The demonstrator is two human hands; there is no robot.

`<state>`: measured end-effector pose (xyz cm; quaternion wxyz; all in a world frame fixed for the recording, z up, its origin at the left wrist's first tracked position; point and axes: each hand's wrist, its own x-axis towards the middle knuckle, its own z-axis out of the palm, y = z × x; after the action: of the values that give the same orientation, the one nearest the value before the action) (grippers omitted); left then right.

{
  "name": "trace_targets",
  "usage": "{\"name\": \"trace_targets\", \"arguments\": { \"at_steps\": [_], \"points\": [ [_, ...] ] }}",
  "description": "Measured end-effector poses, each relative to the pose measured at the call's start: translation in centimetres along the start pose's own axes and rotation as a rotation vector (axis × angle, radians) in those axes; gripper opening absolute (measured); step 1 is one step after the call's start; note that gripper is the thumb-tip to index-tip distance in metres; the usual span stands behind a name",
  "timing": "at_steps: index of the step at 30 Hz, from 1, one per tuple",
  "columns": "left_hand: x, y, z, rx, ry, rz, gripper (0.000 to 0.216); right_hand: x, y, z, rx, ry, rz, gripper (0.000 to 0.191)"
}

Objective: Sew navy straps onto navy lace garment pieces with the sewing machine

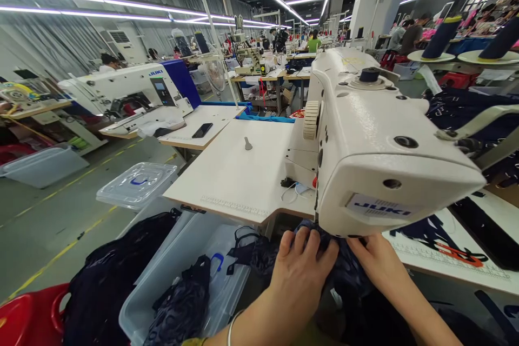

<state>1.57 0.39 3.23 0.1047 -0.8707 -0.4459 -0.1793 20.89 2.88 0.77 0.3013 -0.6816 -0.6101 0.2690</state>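
Note:
A navy lace garment (259, 253) with thin straps lies bunched under the head of a white sewing machine (365, 135). My left hand (299, 270) is on top of the garment, its fingers bent over the cloth close to the needle area. On the other side, my right hand (377, 262) pinches the same cloth, its fingertips partly hidden behind the machine head. The garment's lower part hangs over the edge towards my lap. The needle and presser foot are mostly hidden from this angle.
A clear plastic bin (227, 286) with navy lace pieces stands below left, by a dark garment pile (113, 270). The machine table (231, 173) carries a small grey metal piece (248, 144). Orange-handled scissors (460, 254) lie at right. A phone (203, 130) rests farther back.

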Motion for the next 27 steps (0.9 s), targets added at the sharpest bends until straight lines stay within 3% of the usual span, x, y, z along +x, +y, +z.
{"name": "trace_targets", "arguments": {
  "at_steps": [13,27],
  "points": [
    [0.2,1.3,0.1,0.082,0.032,-0.036,0.033,0.5,0.4,-0.5,-0.005,-0.101,-0.109,0.045],
    [0.5,1.4,-0.5,0.106,0.06,-0.022,0.031,0.5,0.6,-0.4,0.003,-0.104,-0.106,0.046]
  ]
}}
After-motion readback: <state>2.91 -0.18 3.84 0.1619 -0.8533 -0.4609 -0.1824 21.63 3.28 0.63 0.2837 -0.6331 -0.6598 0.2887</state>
